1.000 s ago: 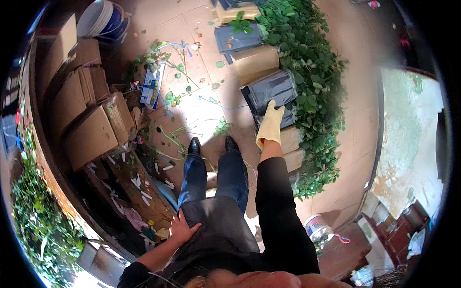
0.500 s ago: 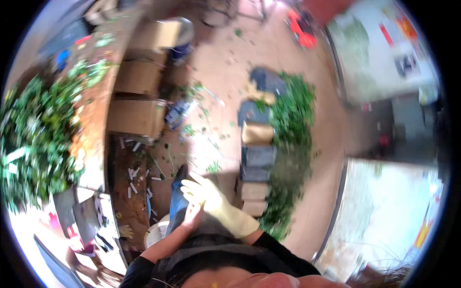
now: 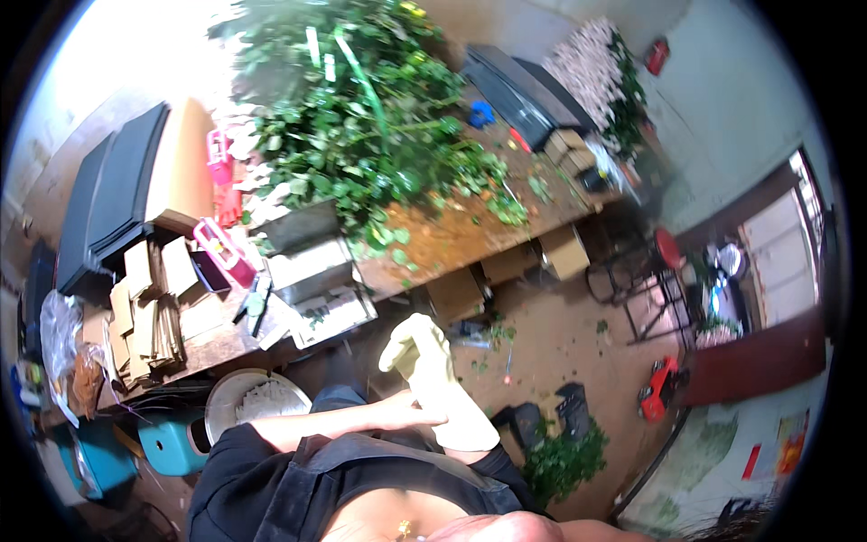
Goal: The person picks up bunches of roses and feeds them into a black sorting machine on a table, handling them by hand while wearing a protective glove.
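My right hand point(image 3: 423, 361) wears a cream rubber glove point(image 3: 465, 420) with a long cuff over the wrist. Its fingers are bent over and held together, and I see nothing in them. My bare left hand point(image 3: 414, 412) is closed on the glove at its wrist part; its fingertips are partly hidden. Both hands are in front of my body, close to the near edge of the workbench point(image 3: 433, 257).
Leafy cut stems point(image 3: 361, 135) are heaped on the bench. Pink-handled tools point(image 3: 224, 253), folded cardboard point(image 3: 149, 330) and dark boards point(image 3: 117, 190) lie leftward. A white bucket point(image 3: 217, 406) and teal stools point(image 3: 172, 443) stand below. Rightward are a red-seated stool point(image 3: 666, 248) and a red toy car point(image 3: 659, 388).
My view has swung left, from the floor to the bench. The gloved right fingers were spread and are now bent. My left hand has moved from the gloved palm to the wrist.
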Motion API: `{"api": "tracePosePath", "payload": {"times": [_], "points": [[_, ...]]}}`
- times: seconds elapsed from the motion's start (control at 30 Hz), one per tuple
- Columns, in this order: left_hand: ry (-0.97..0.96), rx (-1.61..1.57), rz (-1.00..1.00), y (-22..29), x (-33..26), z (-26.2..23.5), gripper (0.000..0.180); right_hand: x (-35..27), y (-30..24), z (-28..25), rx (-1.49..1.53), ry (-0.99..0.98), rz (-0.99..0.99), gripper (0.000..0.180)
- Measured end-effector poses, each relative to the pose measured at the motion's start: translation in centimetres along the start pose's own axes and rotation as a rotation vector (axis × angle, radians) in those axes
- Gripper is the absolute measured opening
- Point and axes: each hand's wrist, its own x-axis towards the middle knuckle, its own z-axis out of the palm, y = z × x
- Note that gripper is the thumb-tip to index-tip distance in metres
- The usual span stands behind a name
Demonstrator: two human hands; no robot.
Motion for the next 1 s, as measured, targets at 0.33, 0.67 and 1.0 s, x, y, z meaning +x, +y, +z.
{"api": "tracePosePath", "payload": {"times": [0.33, 0.67, 1.0], "points": [[0.888, 0.350, 0.107, 8.6, -18.9, -27.2, 0.028, 19.8, 6.0, 8.8, -1.535, -0.429, -0.710, 0.041], [2.303, 1.777, -0.862, 18.5, -46.3, -47.5, 0.056, 21.6, 8.2, 9.2, -1.775, -0.375, -0.177, 0.036], [1.897, 1.497, -0.831, 21.3, -53.2, -47.6, 0.020, 21.6, 7.4, 8.7, -1.772, -0.396, -0.211, 0.035]]}}
